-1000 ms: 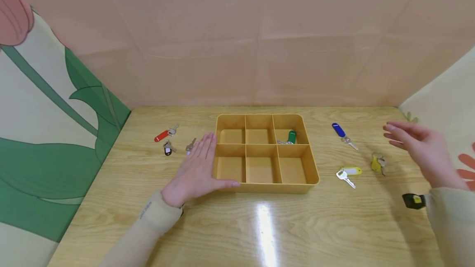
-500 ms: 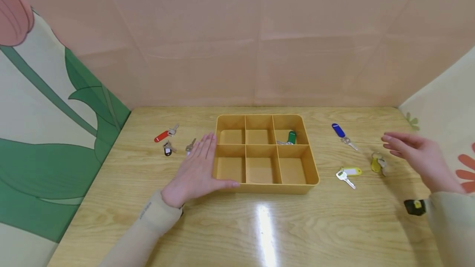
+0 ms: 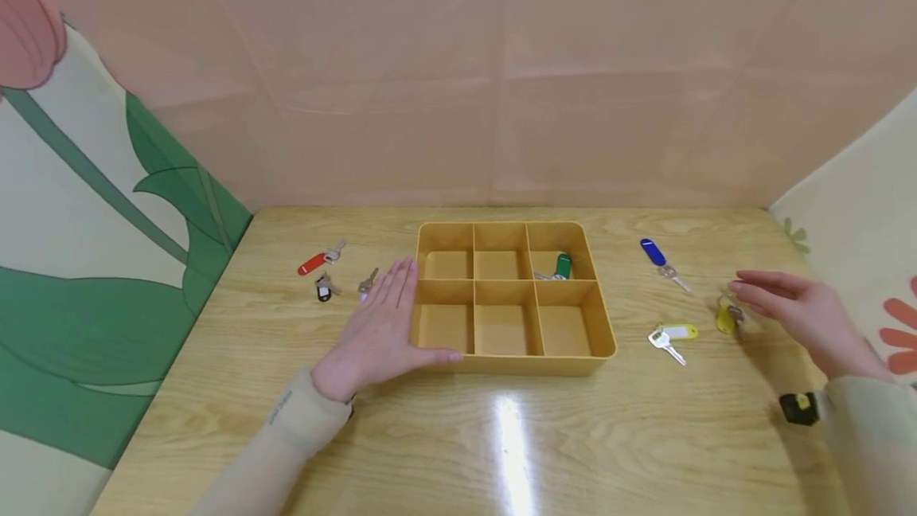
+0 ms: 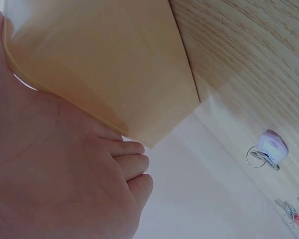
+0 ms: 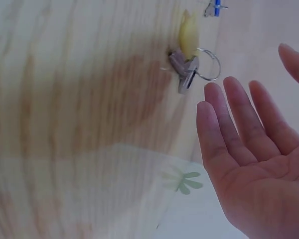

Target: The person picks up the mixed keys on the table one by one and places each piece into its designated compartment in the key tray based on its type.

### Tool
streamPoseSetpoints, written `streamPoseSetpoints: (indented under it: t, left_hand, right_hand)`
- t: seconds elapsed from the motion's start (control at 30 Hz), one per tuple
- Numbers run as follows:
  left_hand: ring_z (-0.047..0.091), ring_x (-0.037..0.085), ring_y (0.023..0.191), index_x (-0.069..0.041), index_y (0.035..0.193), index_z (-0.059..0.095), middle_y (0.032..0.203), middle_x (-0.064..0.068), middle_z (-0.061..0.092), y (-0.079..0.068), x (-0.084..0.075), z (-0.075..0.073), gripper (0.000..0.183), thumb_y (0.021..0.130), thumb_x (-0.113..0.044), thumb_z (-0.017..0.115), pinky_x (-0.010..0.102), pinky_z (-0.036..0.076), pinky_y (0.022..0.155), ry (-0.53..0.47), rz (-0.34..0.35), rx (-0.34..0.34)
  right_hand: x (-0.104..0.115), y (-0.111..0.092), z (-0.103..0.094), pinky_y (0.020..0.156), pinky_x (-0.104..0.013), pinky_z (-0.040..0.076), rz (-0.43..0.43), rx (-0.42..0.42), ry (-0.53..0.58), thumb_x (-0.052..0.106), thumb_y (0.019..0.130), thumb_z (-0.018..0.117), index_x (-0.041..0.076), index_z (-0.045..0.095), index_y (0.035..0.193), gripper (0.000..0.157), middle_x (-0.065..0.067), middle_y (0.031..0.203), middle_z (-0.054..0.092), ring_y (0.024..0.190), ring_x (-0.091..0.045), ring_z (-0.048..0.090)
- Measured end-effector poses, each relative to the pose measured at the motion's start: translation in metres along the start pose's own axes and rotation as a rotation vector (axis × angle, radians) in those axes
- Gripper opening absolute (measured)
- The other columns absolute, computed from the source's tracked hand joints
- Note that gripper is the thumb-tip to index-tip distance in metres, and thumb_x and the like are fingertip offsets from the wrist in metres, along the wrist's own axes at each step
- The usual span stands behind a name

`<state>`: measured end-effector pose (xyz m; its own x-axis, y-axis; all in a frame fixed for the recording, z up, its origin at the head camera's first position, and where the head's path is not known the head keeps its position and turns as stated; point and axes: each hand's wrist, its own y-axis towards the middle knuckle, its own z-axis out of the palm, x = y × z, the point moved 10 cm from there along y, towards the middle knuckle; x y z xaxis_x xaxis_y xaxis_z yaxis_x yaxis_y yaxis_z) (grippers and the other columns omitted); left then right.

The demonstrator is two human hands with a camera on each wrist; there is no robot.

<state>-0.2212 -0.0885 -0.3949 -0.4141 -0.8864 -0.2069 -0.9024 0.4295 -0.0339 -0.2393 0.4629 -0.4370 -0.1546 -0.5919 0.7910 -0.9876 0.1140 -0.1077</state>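
My left hand (image 3: 376,329) lies along the left side of a yellow six-compartment organizer box (image 3: 516,365), fingers straight at the rim and thumb over the front edge. In the left wrist view the palm is against the box wall (image 4: 104,64). My right hand (image 3: 802,317) hovers with nothing in it, fingertips just right of a bunch of keys with a yellow tag (image 3: 726,318). The right wrist view shows those keys (image 5: 185,69) on the table beyond the spread fingers (image 5: 236,112). A green-tagged key (image 3: 563,265) lies in the back right compartment.
Right of the box are a blue-tagged key (image 3: 653,252) and another yellow-tagged key (image 3: 669,344). On the left lie a red-tagged key (image 3: 312,263), black-tagged keys (image 3: 325,288) and a pale-tagged key (image 3: 368,283), partly hidden by the left hand. A pink backdrop (image 3: 501,102) rises behind.
My right hand has come down and slightly left, closer to the yellow-tagged bunch of keys. The left hand and the box have stayed in place.
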Motion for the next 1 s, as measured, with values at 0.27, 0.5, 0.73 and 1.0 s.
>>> streamPoseSetpoints:
  t: [0.27,0.5,0.73,1.0]
  left_hand:
    - [-0.011,0.023,0.153,-0.004,0.16,-0.008,0.168,0.01,-0.011,0.0,0.0,0.0,0.138,0.071,-0.1,0.035,0.04,0.0,0.122,0.002,-0.002,-0.001]
    - [-0.006,0.027,0.154,-0.004,0.16,-0.008,0.168,0.011,-0.01,0.001,0.0,0.001,0.138,0.071,-0.101,0.034,0.04,0.001,0.122,0.005,0.005,-0.006]
    - [-0.004,0.028,0.155,-0.004,0.16,-0.007,0.167,0.01,-0.011,0.0,0.001,0.001,0.138,0.071,-0.101,0.034,0.039,0.0,0.122,0.006,0.003,-0.002]
    - [-0.005,0.027,0.154,-0.005,0.16,-0.008,0.168,0.011,-0.01,0.0,0.0,0.001,0.138,0.071,-0.101,0.034,0.039,0.0,0.122,0.006,0.006,-0.002]
  right_hand:
    - [-0.008,0.003,-0.001,0.068,-0.014,0.04,0.033,0.002,-0.073,0.051,0.094,0.069,0.005,0.058,0.143,0.068,0.038,0.106,0.057,0.091,0.014,0.054]
    - [-0.018,0.006,-0.001,0.069,-0.007,0.038,0.017,-0.005,-0.061,0.048,0.094,0.071,0.003,0.062,0.139,0.064,0.038,0.105,0.061,0.094,0.021,0.047]
    - [-0.018,0.008,0.001,0.069,-0.007,0.044,-0.01,-0.018,-0.052,0.043,0.094,0.073,-0.001,0.065,0.133,0.06,0.034,0.101,0.066,0.091,0.022,0.051]
    - [-0.017,0.009,-0.001,0.067,-0.009,0.044,-0.021,-0.036,-0.115,0.042,0.093,0.075,0.0,0.07,0.128,0.055,0.034,0.098,0.066,0.087,0.022,0.05]
